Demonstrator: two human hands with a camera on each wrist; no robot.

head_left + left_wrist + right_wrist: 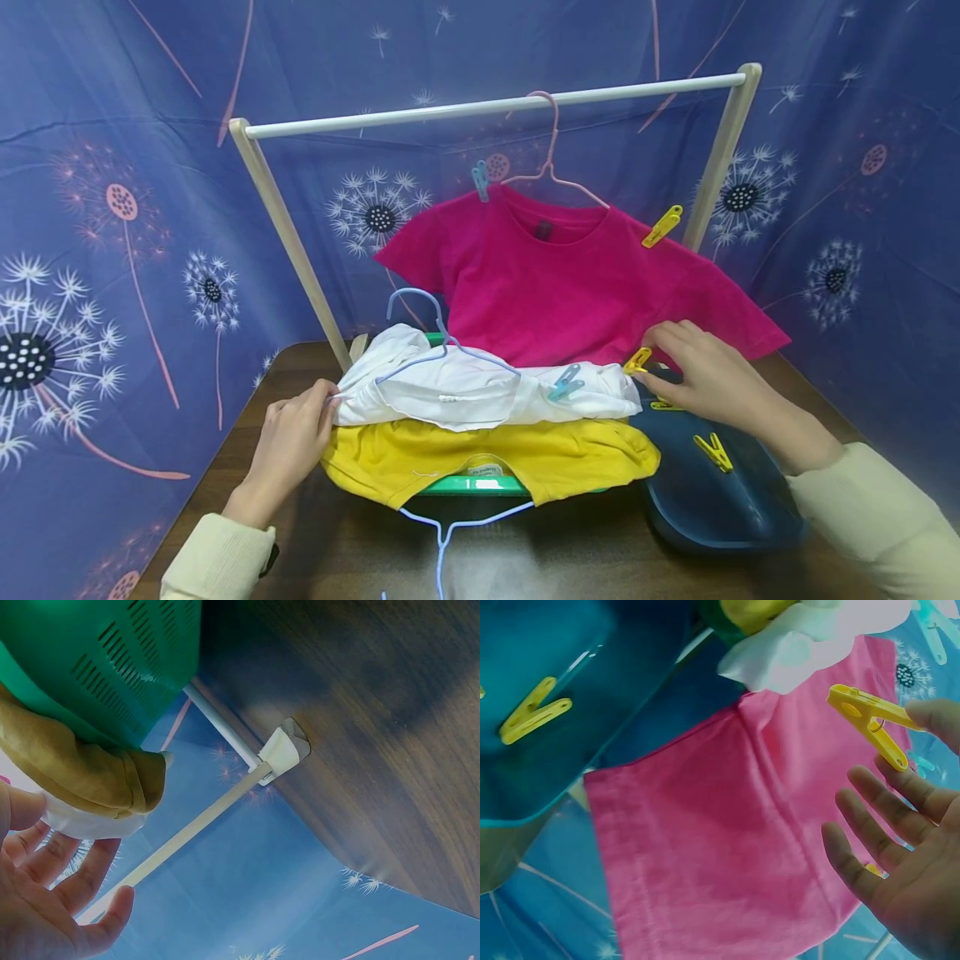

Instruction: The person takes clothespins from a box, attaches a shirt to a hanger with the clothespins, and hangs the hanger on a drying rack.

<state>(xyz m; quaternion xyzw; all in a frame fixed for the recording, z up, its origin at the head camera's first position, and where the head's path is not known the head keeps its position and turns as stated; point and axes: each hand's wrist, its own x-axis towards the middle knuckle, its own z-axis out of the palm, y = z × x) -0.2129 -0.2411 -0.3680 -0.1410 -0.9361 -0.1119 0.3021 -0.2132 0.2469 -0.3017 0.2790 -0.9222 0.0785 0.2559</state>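
My right hand [705, 379] pinches a yellow clothespin [866, 720] between thumb and index finger, beside the right end of a white shirt [450, 400]. On the left, my left hand [294, 429] pinches that shirt's other end between thumb and fingers. A blue hanger [442, 333] is in the white shirt's neck, and a light blue clothespin [566, 383] lies on its right part. Under it, a yellow shirt [600, 458] with a blue hanger [441, 533] at its neck drapes over a green basket [105, 667] with slotted sides.
Behind, a magenta T-shirt [555, 283] hangs by a pink hanger [551, 142] from a rack's white bar [390, 117], with blue [480, 179] and yellow [663, 226] clothespins on its shoulders. Yellow clothespins [712, 452] lie in a dark blue bin [720, 521] at right.
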